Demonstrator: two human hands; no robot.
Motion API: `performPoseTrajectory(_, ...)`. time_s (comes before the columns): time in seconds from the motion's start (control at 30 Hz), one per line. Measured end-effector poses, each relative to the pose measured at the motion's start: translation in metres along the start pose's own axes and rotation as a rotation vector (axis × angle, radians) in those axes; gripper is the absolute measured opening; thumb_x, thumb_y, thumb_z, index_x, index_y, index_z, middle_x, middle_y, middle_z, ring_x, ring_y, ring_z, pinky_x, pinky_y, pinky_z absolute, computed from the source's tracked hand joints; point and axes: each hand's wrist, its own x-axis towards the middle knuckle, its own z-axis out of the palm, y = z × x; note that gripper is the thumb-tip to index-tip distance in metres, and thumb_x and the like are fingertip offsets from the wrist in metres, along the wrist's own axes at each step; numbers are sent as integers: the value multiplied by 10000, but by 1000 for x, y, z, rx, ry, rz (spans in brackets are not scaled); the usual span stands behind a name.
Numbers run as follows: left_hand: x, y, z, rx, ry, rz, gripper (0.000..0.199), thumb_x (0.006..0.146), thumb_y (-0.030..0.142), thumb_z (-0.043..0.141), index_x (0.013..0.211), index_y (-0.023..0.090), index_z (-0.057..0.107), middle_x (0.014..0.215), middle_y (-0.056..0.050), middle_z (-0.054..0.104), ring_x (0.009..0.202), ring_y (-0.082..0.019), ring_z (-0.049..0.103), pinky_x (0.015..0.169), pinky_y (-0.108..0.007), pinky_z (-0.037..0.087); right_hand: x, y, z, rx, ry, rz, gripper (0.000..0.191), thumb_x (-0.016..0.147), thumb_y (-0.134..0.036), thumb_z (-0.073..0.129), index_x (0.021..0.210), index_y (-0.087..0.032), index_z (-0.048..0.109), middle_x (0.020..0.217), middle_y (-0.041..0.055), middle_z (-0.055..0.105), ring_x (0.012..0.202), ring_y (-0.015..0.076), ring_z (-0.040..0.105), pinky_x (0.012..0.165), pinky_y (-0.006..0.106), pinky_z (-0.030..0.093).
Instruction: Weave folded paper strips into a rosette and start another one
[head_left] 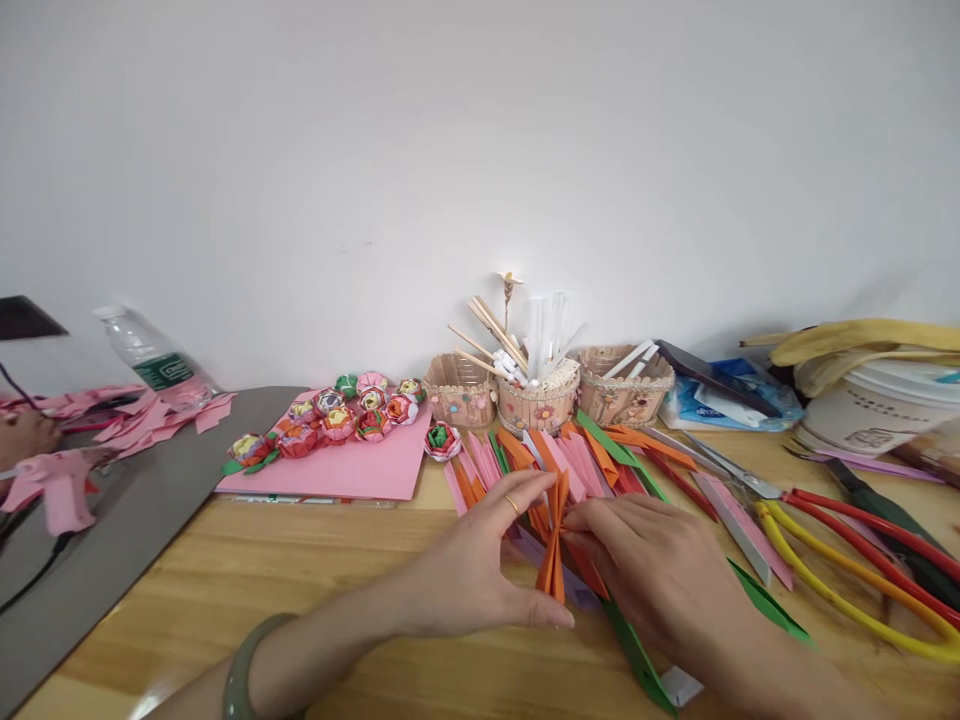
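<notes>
A pleated orange paper piece (553,550), pinched narrow at its middle and fanned at both ends, stands upright between my hands. My left hand (480,555), with a ring and a green bangle, curves around it: forefinger at its top end, thumb at its bottom end. The fingers of my right hand (660,550) are closed on its narrow middle from the right. Beneath and behind lies a heap of folded paper strips (577,465) in orange, pink, green and purple. Part of the heap is hidden by my hands.
Large scissors (772,490) with red and yellow handles lie right, before a white tub (885,400). Three decorated baskets (459,395) line the wall. Paper flowers (337,422) rest on pink sheets (397,470). Far left: another person's hand (28,438), a pink glue gun (64,490), a bottle (154,355).
</notes>
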Motion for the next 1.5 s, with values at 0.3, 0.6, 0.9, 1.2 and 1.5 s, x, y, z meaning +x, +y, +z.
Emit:
performPoseTrajectory(0.3,-2,-2,-7,100,-89,36,971,614,355,720,1396,278,151,1488,-84,135,1347,-278,157,1054,-440,249,0,1,-2,33,-49,-56,201,875,-152,372,726,-185,502,577,-15,534,471,121,419,487,254,276)
performPoseTrajectory(0.6,-4,9,-15,362,4,184,663,643,217,635,1263,232,402,1362,-93,348,1172,-244,433,977,-383,362,4,7,-4,119,-91,-92,199,899,-150,358,772,-180,508,656,10,565,577,137,484,550,265,325)
performPoseTrajectory(0.9,-1,3,5,762,209,365,270,641,164,519,909,149,551,971,-119,612,1050,-272,481,935,-423,347,3,2,1,120,-75,-93,223,905,-159,343,763,-176,514,629,11,551,566,140,478,545,270,341)
performPoseTrajectory(1.2,-3,-1,0,819,201,448,138,820,182,448,850,179,582,851,-66,681,1072,-239,515,973,-415,291,1,5,3,113,-74,-92,179,897,-154,376,784,-175,514,663,22,567,596,151,500,562,280,357)
performPoseTrajectory(1.5,-3,-8,2,735,156,350,204,855,157,365,888,158,566,815,-91,641,746,-191,576,676,-305,444,1,3,2,47,-3,-110,242,907,-171,330,777,-180,534,634,23,584,564,142,535,546,264,386)
